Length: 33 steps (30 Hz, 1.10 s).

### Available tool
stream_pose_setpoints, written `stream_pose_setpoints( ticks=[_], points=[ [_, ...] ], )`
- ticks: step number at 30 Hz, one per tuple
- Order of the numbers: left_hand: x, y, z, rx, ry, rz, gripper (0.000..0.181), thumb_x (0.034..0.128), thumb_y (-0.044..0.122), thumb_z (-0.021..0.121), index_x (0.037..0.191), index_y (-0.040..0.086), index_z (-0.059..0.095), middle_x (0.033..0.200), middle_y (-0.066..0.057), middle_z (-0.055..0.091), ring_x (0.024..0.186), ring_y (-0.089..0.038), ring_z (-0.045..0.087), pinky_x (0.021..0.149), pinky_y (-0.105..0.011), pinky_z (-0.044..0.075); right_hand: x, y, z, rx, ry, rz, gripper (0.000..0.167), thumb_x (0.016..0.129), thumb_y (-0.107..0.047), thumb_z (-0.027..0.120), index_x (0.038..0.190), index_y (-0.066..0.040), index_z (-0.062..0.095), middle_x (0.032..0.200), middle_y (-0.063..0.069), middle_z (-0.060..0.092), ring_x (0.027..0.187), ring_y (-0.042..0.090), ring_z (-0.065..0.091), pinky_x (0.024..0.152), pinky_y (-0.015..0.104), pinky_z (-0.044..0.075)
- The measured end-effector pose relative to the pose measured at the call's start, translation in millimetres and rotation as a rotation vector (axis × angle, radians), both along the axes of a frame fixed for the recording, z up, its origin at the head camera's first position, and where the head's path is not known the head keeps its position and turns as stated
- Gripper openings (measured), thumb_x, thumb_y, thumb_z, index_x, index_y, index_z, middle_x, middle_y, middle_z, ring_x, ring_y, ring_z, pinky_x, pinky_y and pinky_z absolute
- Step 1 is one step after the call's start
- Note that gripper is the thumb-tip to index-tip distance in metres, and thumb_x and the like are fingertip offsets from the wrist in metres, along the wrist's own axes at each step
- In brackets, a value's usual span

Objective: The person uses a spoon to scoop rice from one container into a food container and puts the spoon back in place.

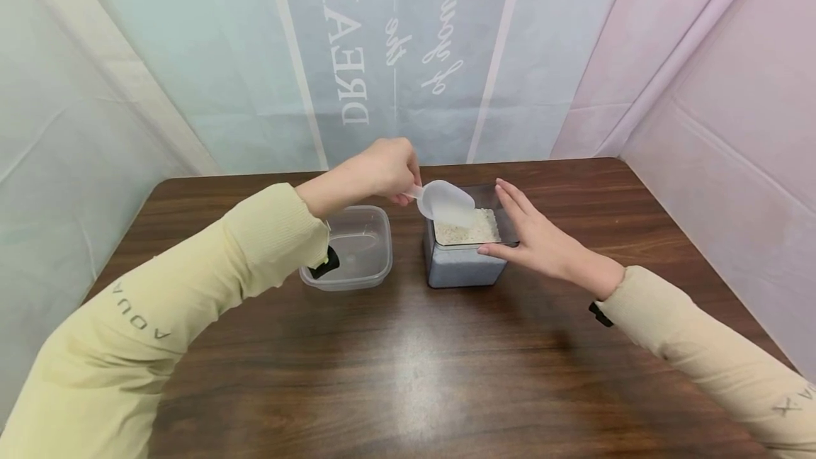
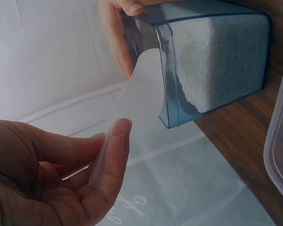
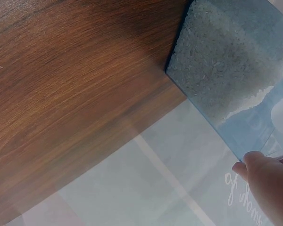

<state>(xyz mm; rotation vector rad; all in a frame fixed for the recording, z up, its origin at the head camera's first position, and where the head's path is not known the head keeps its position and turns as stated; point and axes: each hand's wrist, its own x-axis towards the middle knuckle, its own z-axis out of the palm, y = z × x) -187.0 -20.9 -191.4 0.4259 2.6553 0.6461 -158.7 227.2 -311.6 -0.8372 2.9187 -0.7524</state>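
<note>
My left hand point(image 1: 390, 167) pinches the handle of a translucent white scoop point(image 1: 448, 204), whose bowl dips into the top of a bluish clear container point(image 1: 467, 269). White rice-like grains point(image 1: 470, 229) fill much of that container. In the left wrist view, the left hand point(image 2: 61, 174) has thumb and fingers on the handle, and the scoop point(image 2: 144, 89) enters the container's mouth. My right hand point(image 1: 542, 236) rests on the container's right rim, thumb at the front and fingers toward the back. The right wrist view shows part of the right hand point(image 3: 269, 183) at the container's point(image 3: 226, 61) rim.
A clear shallow plastic box point(image 1: 347, 282) stands on the brown wooden table point(image 1: 357, 374), left of the container, partly behind the left sleeve. Printed curtains point(image 1: 395, 105) hang behind the table and on both sides.
</note>
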Motion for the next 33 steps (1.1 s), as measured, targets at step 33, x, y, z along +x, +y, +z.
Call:
stream_pose_setpoints(
  ticks=[33],
  points=[
    [19.3,10.6,10.1,-0.302,0.511,-0.184,0.017,0.0862,-0.001,0.046,0.092,0.002,0.062,0.088,-0.011,0.062,0.078,-0.03,0.061,0.06,-0.041,0.056,-1.4,-0.1,-0.5,-0.004,0.005,0.013,0.098,0.081,-0.045,0.065,0.143,0.004,0.009,0.151,0.01,0.005,0.135,0.03,0.017,0.106,0.051,0.028]
  ],
)
